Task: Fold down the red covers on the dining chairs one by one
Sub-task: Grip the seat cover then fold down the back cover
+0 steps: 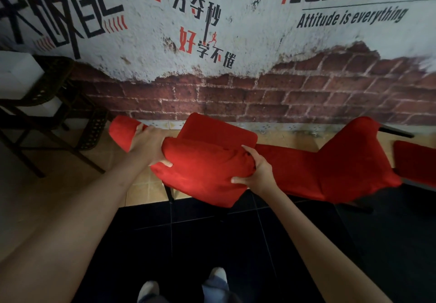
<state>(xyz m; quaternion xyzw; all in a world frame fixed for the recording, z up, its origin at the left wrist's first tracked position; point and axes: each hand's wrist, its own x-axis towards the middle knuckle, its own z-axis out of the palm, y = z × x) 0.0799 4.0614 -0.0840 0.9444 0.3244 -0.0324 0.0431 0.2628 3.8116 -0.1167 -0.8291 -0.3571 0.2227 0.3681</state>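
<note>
Both arms outstretched, left hand and right hand grip red cover.

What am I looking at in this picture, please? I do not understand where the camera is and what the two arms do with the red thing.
There is no machine here. A person wears a wide camera on the head, so the single picture looks forward and down along both bare arms; the shoes show at the bottom edge.

The left hand and the right hand both grip the red cover on the back of the nearest chair, one hand at each side of it. The chair's red seat shows behind. To the right stands a second red chair. At far left is a dark woven stool. Behind is a wall painted with slogans and brick.
</note>
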